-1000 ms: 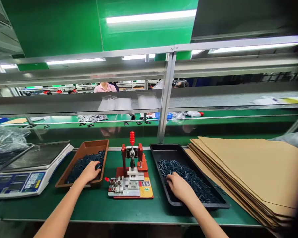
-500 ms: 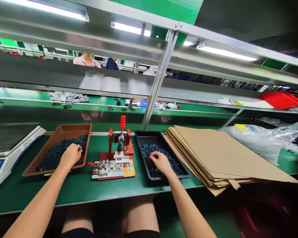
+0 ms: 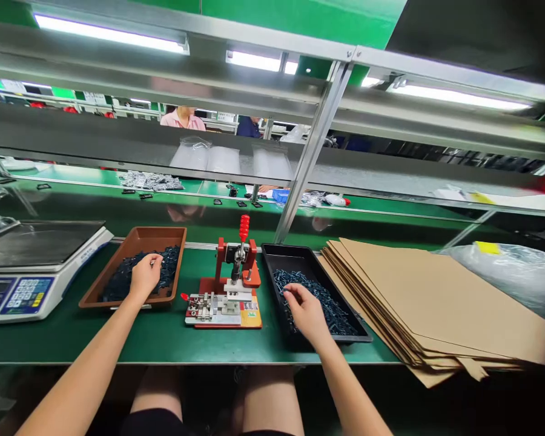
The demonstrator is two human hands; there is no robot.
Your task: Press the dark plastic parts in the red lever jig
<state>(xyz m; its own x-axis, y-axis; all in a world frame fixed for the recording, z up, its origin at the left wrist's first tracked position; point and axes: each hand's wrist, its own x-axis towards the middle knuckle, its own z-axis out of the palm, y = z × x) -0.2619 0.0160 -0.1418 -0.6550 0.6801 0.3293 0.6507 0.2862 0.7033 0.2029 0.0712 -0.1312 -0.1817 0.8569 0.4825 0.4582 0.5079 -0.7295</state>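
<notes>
Brown tray [image 3: 134, 235] and black tray [image 3: 288, 255] flank red hand press [image 3: 238, 253], each within one hand's reach. Left hand [image 3: 145, 275]: fingers together among dark parts [image 3: 169, 265]. Right hand [image 3: 305, 313]: fingers slightly apart over similar parts [image 3: 321, 301]; hold unclear.

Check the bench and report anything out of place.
The stack of cardboard sheets looks odd: its sheets lie fanned and uneven, and its corner hangs over the front edge of the bench.
</notes>
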